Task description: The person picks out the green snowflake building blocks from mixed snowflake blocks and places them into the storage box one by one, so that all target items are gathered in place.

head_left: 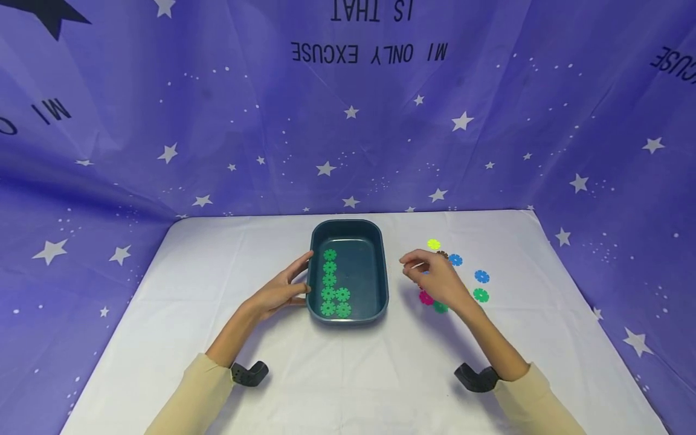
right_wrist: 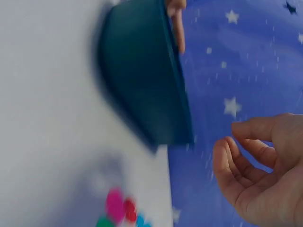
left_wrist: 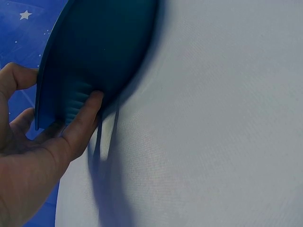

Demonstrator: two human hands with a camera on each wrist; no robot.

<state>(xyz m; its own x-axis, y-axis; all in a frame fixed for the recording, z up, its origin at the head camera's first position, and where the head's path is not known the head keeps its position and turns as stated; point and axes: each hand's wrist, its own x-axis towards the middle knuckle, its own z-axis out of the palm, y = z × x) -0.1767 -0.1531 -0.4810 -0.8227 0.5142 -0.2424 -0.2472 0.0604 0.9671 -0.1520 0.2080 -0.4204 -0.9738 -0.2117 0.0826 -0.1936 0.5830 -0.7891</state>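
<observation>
A dark teal tray [head_left: 365, 272] stands on the table, with several green notched plastic discs [head_left: 329, 280] lined up flat along its left side. My left hand [head_left: 277, 294] touches the tray's left wall from outside, its thumb against the wall and a fingertip at the rim. To the right of the tray, my right hand [head_left: 437, 278] hovers above loose notched discs, fingers loosely curved. Nothing shows between its thumb and fingers in the right wrist view. Below it lie a magenta disc [head_left: 426, 298] and a green disc [head_left: 441, 307]; others are partly hidden.
A yellow disc [head_left: 433, 244], a blue disc [head_left: 481, 276] and another green disc [head_left: 481, 295] lie around the right hand on the white tablecloth [head_left: 304, 374]. A purple star-printed curtain [head_left: 348, 139] hangs behind the table and along both sides.
</observation>
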